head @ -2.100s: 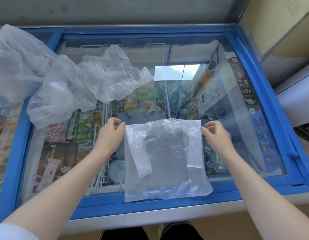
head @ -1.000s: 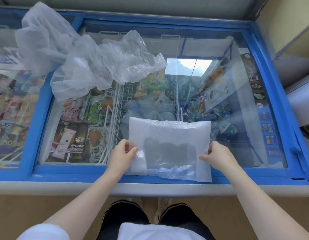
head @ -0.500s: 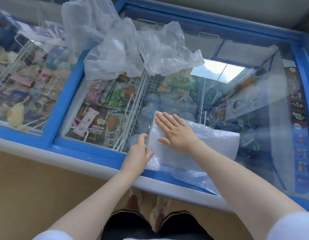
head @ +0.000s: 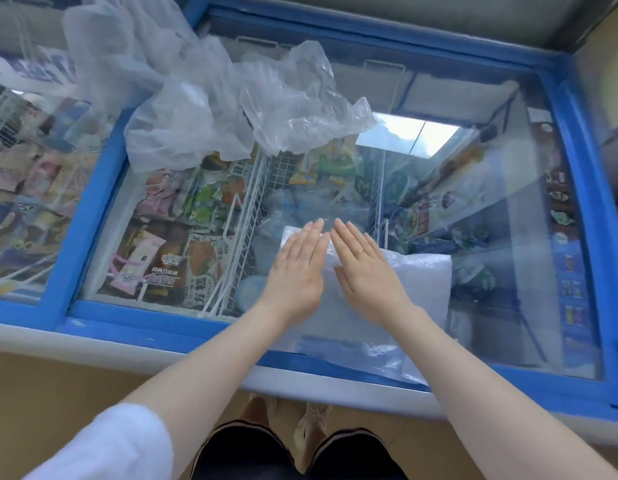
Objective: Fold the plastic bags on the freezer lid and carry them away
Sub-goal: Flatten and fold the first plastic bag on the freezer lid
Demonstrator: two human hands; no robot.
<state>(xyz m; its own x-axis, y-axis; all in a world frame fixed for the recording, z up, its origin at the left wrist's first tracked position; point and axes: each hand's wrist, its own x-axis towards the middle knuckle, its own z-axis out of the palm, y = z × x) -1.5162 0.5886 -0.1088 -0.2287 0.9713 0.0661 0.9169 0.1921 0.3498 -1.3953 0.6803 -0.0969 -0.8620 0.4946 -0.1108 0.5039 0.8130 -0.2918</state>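
A folded clear plastic bag (head: 421,289) lies flat on the glass freezer lid (head: 508,220) near its front edge. My left hand (head: 297,268) and my right hand (head: 363,268) press side by side on the bag's left part, fingers straight and pointing away from me. The bag's lower right corner hangs over the blue front frame (head: 162,327). A heap of crumpled clear plastic bags (head: 231,102) sits at the back left of the lid.
Packaged ice creams and white wire baskets show through the glass. A second freezer lid (head: 30,168) adjoins on the left. A beige wall or cabinet (head: 612,81) rises at the right. My feet stand on the floor below the front edge.
The bag was folded in half toward me, then my right hand swept across it. My left hand has come up from the bag's left edge and now lies flat beside the right.
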